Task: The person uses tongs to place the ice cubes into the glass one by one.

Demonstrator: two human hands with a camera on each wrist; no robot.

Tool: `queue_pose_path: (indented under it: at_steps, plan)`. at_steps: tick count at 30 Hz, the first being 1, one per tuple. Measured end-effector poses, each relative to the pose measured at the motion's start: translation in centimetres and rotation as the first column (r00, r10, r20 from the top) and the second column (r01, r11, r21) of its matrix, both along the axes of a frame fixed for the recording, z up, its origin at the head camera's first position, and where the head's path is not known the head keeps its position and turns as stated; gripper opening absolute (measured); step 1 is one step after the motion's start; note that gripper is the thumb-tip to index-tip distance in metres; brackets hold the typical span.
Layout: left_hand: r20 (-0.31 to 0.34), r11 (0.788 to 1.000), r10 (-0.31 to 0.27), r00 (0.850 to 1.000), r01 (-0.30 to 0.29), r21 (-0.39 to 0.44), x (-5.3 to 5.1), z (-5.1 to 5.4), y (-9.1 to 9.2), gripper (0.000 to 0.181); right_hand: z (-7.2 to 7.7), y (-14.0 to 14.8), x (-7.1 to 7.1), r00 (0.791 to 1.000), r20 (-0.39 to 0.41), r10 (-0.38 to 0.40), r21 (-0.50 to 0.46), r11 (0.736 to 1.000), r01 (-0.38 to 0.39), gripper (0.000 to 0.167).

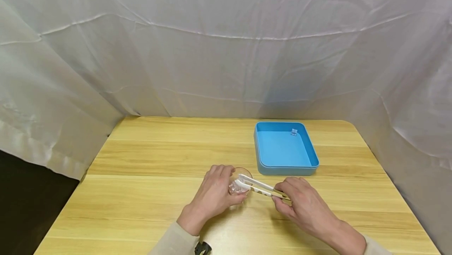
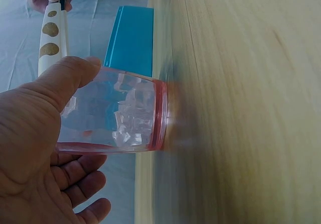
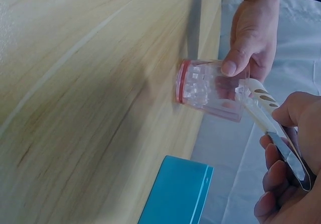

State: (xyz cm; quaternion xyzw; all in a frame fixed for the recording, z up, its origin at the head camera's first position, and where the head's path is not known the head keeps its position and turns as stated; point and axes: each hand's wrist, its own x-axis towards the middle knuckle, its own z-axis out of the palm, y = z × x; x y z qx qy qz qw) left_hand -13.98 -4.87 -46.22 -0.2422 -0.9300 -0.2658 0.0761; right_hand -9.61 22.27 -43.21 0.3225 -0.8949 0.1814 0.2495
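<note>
My left hand grips a clear cup with a pink base, thumb on one side of its wall. The cup stands upright on the table, and several clear ice-like cubes lie in its lower part. My right hand holds white tongs with brown spots, thumb on one arm and fingers on the other. The tongs' tips are at the cup's mouth, with a clear cube between them. Just behind my right hand stands a shallow blue box.
One clear cube sits in the box's far right corner. The wooden table carries the cup and box. Pale cloth hangs behind the table and along both sides. A small black object shows beside the left sleeve.
</note>
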Motion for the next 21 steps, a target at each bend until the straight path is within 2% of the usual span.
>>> queue_pose_path:
  at_steps: [21]
  plan:
    - [-0.007,1.000,-0.006,1.000,0.006,0.011,-0.03,-0.17,-0.04,0.068,-0.25,-0.02,0.00,1.000,0.008,-0.008,-0.010,1.000,0.008,0.014]
